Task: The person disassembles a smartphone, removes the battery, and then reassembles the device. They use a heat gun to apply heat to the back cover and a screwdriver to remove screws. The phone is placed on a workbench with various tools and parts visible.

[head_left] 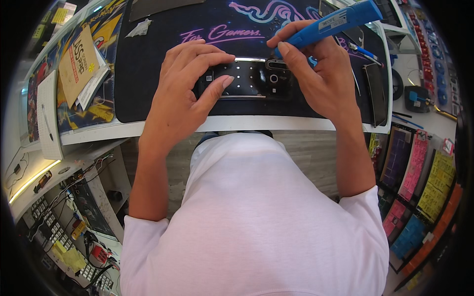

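Observation:
An opened phone [252, 79] with a silver frame lies flat on a black desk mat [148, 59], its dark inner side up. My left hand [190, 86] rests on the phone's left end, with fingers along its far edge and the thumb pressed on its face. My right hand [316, 69] grips a blue electric screwdriver [340, 22] like a pen. The tool's tip is hidden behind my fingers, near the phone's right end by the camera module [276, 64].
A second dark phone [375, 93] lies at the mat's right edge, with blue-handled tools [363, 50] beyond it. A brown envelope [76, 64] and papers sit at the left. Racks of coloured packets [424, 177] hang at the right; a shelf of small parts [59, 222] is at the lower left.

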